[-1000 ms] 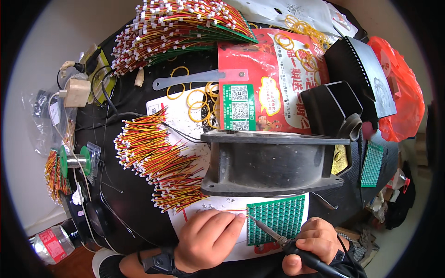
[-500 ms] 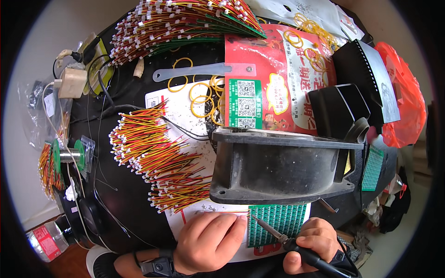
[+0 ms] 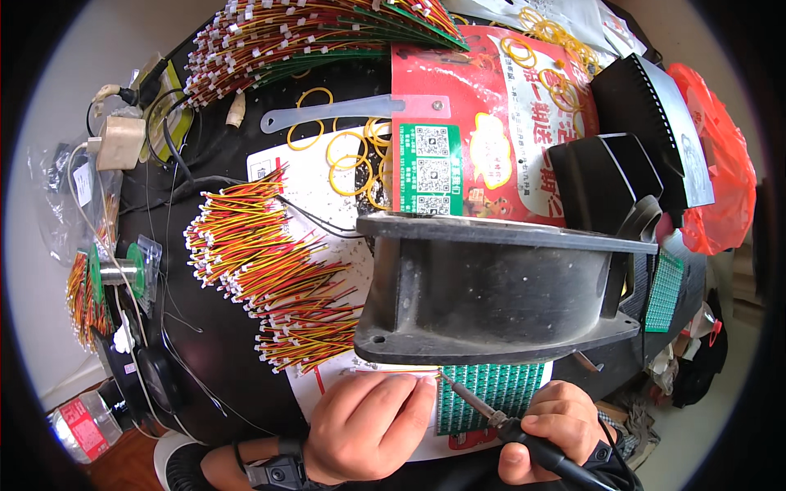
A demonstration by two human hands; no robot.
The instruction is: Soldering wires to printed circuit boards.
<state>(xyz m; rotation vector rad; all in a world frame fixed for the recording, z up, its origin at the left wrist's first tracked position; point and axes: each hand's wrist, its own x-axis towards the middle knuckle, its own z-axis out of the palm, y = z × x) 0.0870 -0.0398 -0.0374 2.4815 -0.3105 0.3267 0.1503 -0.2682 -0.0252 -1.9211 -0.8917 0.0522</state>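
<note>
My right hand (image 3: 562, 432) grips a soldering iron (image 3: 532, 446) by its black handle. The iron's tip points up and left, at the upper left corner of a green circuit board panel (image 3: 491, 398). Beside that corner my left hand (image 3: 372, 427) is closed, thumb and forefinger pinched on a thin wire lead (image 3: 401, 374) whose end meets the board's edge. Whether the tip touches the wire is too small to tell. A large black fan (image 3: 499, 290) stands just beyond the board and overhangs its far edge. Left of the fan lies a pile of red, yellow and black wire leads (image 3: 246, 237) with white connectors.
Finished-looking boards with wires (image 3: 303, 41) are stacked at the far left. A green solder spool (image 3: 117, 272) stands on the left. Yellow rubber bands (image 3: 350, 173) lie by a red printed sheet (image 3: 524, 123). Black boxes (image 3: 606, 180) and another green panel (image 3: 665, 290) are at right.
The view has shifted slightly, so the far things sit a little differently in it. The iron's tip is slightly nearer the wire's end; both hands keep their grips.
</note>
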